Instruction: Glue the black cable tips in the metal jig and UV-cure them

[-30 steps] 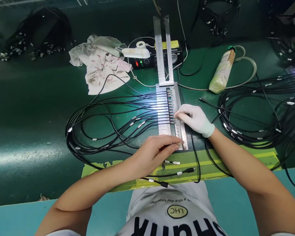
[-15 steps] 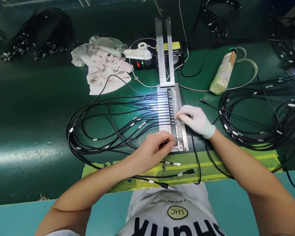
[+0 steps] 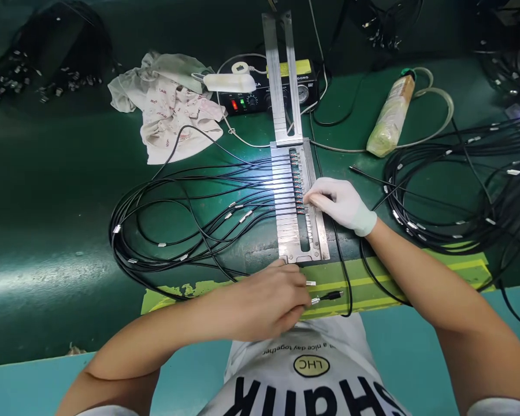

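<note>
A slotted metal jig (image 3: 288, 231) lies on the green bench, with several black cables (image 3: 225, 190) laid across its upper slots from the left. My right hand (image 3: 340, 203), in a white glove, rests on the jig's right side, fingertips flat on the row of cable ends, holding nothing. My bare left hand (image 3: 268, 297) is curled over the loose cable ends on the yellow-green strip (image 3: 372, 283) just below the jig. A silver-tipped cable end (image 3: 311, 283) sticks out at its fingertips, and a second cable end (image 3: 325, 298) lies just beside them.
A long metal rail (image 3: 281, 75) runs back from the jig to a black control box (image 3: 264, 98). A crumpled rag (image 3: 169, 115) lies back left and a wrapped bottle (image 3: 390, 118) back right. A large coil of black cables (image 3: 459, 196) fills the right side.
My left hand drew back from the jig's lower end toward me, onto the loose cable ends on the yellow-green strip. My right hand stayed on the jig.
</note>
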The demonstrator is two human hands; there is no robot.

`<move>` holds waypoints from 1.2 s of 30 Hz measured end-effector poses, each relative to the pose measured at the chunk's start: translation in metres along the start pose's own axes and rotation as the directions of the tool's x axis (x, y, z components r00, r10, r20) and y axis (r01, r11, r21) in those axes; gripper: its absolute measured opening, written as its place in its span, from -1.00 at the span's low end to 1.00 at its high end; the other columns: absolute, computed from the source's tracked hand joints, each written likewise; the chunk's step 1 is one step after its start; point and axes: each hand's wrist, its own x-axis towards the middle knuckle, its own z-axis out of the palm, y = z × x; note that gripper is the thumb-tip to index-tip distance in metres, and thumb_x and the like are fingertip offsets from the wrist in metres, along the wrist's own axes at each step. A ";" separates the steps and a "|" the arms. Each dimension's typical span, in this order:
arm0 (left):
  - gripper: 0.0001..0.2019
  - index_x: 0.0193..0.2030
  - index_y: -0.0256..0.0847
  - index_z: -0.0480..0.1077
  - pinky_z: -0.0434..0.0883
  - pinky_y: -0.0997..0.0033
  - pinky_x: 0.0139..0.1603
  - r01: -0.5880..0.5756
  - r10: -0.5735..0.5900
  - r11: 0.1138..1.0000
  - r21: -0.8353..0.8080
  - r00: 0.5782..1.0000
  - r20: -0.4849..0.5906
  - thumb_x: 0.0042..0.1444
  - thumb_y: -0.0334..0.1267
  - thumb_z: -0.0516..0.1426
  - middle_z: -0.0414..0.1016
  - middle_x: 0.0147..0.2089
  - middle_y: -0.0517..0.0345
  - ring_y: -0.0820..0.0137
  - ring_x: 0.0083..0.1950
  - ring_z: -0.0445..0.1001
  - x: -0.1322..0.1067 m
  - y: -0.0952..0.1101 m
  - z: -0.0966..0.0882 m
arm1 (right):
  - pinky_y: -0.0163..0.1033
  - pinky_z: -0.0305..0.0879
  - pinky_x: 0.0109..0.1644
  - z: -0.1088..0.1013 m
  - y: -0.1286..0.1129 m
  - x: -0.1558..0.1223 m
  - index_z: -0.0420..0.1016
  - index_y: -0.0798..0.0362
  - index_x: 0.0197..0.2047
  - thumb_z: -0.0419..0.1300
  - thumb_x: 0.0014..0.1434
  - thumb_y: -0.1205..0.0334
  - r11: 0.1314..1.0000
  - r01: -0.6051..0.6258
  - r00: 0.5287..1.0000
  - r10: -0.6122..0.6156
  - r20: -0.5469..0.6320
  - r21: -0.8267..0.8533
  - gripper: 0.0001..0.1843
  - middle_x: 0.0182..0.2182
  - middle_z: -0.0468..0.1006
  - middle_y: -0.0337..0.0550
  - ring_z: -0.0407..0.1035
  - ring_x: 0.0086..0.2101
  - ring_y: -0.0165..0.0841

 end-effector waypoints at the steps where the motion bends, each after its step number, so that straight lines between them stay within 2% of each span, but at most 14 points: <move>1: -0.82 -0.19 -0.19 0.49 0.38 0.34 -0.01 0.015 -0.016 0.998 0.057 1.000 0.005 0.33 -0.35 0.04 0.49 -0.25 0.08 0.31 -0.14 0.44 0.002 0.001 0.005 | -0.19 0.34 -0.12 0.000 0.000 0.000 0.62 0.01 -0.26 0.15 0.33 0.20 1.000 -0.001 1.000 0.001 0.002 -0.002 -0.78 -0.30 0.60 -0.20 0.48 -0.24 -0.31; 3: -0.82 -0.14 -0.26 0.43 0.40 0.29 -0.06 0.042 -0.047 0.985 0.166 0.999 0.025 0.33 -0.39 0.00 0.45 -0.16 -0.03 0.25 -0.11 0.41 0.008 0.002 0.017 | -0.17 0.35 -0.12 -0.001 -0.001 0.000 0.62 -0.01 -0.26 0.14 0.33 0.18 1.000 -0.003 1.000 0.004 0.006 -0.008 -0.78 -0.29 0.61 -0.20 0.48 -0.24 -0.30; 7: -0.79 -0.12 -0.30 0.36 0.42 0.23 -0.15 0.029 -0.055 0.943 0.332 0.996 0.068 0.08 -0.52 0.12 0.42 -0.12 -0.09 0.18 -0.14 0.39 0.017 -0.001 0.031 | -0.14 0.36 -0.10 -0.001 -0.002 0.000 0.61 -0.02 -0.25 0.15 0.34 0.14 1.000 -0.009 1.000 0.009 0.016 -0.006 -0.77 -0.28 0.61 -0.19 0.48 -0.22 -0.28; 13: -0.90 -0.20 -0.24 0.33 0.41 0.36 -0.15 0.033 -0.060 0.964 0.262 0.994 0.093 0.22 -0.48 0.06 0.45 -0.18 0.01 0.28 -0.18 0.42 0.013 0.001 0.023 | -0.09 0.38 -0.11 -0.001 -0.001 0.000 0.61 -0.04 -0.25 0.14 0.34 0.10 0.999 -0.032 0.999 0.032 0.032 0.007 -0.76 -0.30 0.60 -0.20 0.48 -0.23 -0.26; 20: -0.87 -0.16 -0.28 0.36 0.40 0.30 -0.09 0.014 -0.041 0.945 0.327 0.996 0.078 0.17 -0.48 0.06 0.42 -0.13 -0.08 0.20 -0.08 0.41 0.004 0.011 0.026 | 0.05 0.50 -0.11 -0.001 -0.014 0.001 0.61 -0.18 -0.24 0.15 0.33 0.06 0.999 -0.015 1.000 0.016 0.018 -0.038 -0.80 -0.26 0.64 -0.23 0.53 -0.22 -0.14; 23: -0.94 -0.19 -0.23 0.34 0.38 0.33 -0.15 0.104 -0.103 0.981 0.165 0.995 -0.017 0.24 -0.39 0.05 0.44 -0.15 0.00 0.26 -0.12 0.43 -0.002 0.013 0.023 | 0.05 0.53 -0.12 -0.009 -0.025 0.001 0.61 -0.20 -0.22 0.16 0.32 0.05 0.996 -0.018 1.000 0.016 -0.023 -0.092 -0.81 -0.25 0.66 -0.25 0.54 -0.22 -0.14; 26: -0.95 -0.18 -0.18 0.32 0.30 0.44 -0.29 0.171 -0.191 0.976 -0.136 0.971 -0.145 0.30 -0.31 0.04 0.42 -0.28 0.18 0.39 -0.27 0.38 -0.009 0.010 0.010 | 0.09 0.49 0.01 -0.038 -0.032 0.007 0.60 -0.15 -0.15 0.15 0.32 -0.02 0.987 -0.057 0.986 0.033 -0.161 -0.147 -0.76 -0.20 0.65 -0.19 0.53 -0.16 -0.13; 28: -0.91 -0.10 -0.15 0.34 0.29 0.47 -0.29 0.147 -0.239 0.938 -0.315 0.931 -0.276 0.33 -0.28 0.04 0.40 -0.29 0.23 0.43 -0.28 0.36 -0.012 0.007 -0.002 | 0.12 0.40 0.14 -0.071 -0.029 0.017 0.58 -0.07 -0.07 0.11 0.33 -0.06 0.967 -0.140 0.951 0.071 -0.302 -0.214 -0.67 -0.10 0.62 -0.10 0.50 -0.06 -0.10; 29: -0.88 -0.05 -0.15 0.36 0.31 0.47 -0.25 0.111 -0.251 0.917 -0.384 0.908 -0.337 0.32 -0.27 0.06 0.40 -0.27 0.22 0.44 -0.26 0.36 -0.013 0.005 -0.007 | 0.10 0.38 0.18 -0.089 -0.023 0.024 0.57 -0.04 -0.04 0.09 0.32 -0.08 0.930 -0.232 0.913 0.106 -0.395 -0.286 -0.63 -0.07 0.61 -0.08 0.48 -0.02 -0.11; 30: -0.85 -0.01 -0.16 0.37 0.33 0.47 -0.22 0.071 -0.256 0.898 -0.434 0.887 -0.384 0.31 -0.28 0.08 0.41 -0.24 0.20 0.44 -0.24 0.37 -0.014 0.003 -0.011 | 0.05 0.34 0.23 -0.107 -0.016 0.032 0.53 -0.04 0.04 0.06 0.33 -0.09 0.854 -0.364 0.873 0.173 -0.456 -0.373 -0.59 0.02 0.57 -0.08 0.45 0.05 -0.13; 31: -0.81 0.01 -0.17 0.39 0.35 0.46 -0.20 0.038 -0.257 0.883 -0.469 0.873 -0.415 0.28 -0.29 0.11 0.43 -0.22 0.19 0.44 -0.23 0.38 -0.014 0.002 -0.015 | 0.00 0.31 0.25 -0.124 -0.007 0.040 0.49 -0.08 0.11 0.04 0.31 -0.10 0.733 -0.519 0.814 0.268 -0.514 -0.439 -0.56 0.08 0.54 -0.10 0.43 0.09 -0.16; 32: -0.79 0.02 -0.19 0.40 0.37 0.45 -0.18 0.013 -0.257 0.870 -0.492 0.865 -0.431 0.26 -0.31 0.13 0.45 -0.21 0.17 0.44 -0.22 0.39 -0.014 0.001 -0.017 | 0.06 0.28 0.26 -0.138 0.003 0.048 0.48 -0.03 0.12 0.08 0.27 -0.12 0.663 -0.599 0.773 0.332 -0.540 -0.449 -0.51 0.08 0.53 -0.02 0.41 0.11 -0.09; 34: -0.78 0.02 -0.21 0.44 0.40 0.44 -0.17 -0.009 -0.257 0.854 -0.520 0.862 -0.437 0.23 -0.34 0.14 0.48 -0.23 0.15 0.44 -0.23 0.43 -0.014 0.000 -0.017 | 0.20 0.27 0.23 -0.155 0.024 0.062 0.49 0.11 0.10 0.20 0.15 -0.15 0.542 -0.708 0.697 0.435 -0.570 -0.452 -0.40 0.04 0.53 0.20 0.41 0.09 0.09; 36: -0.76 0.02 -0.22 0.45 0.42 0.43 -0.17 0.000 -0.273 0.852 -0.524 0.854 -0.443 0.21 -0.35 0.15 0.50 -0.25 0.15 0.43 -0.24 0.47 -0.015 0.001 -0.014 | 0.28 0.27 0.18 -0.159 0.043 0.072 0.47 0.23 0.08 0.33 -0.01 -0.17 0.459 -0.774 0.631 0.511 -0.584 -0.436 -0.26 -0.01 0.51 0.37 0.41 0.06 0.21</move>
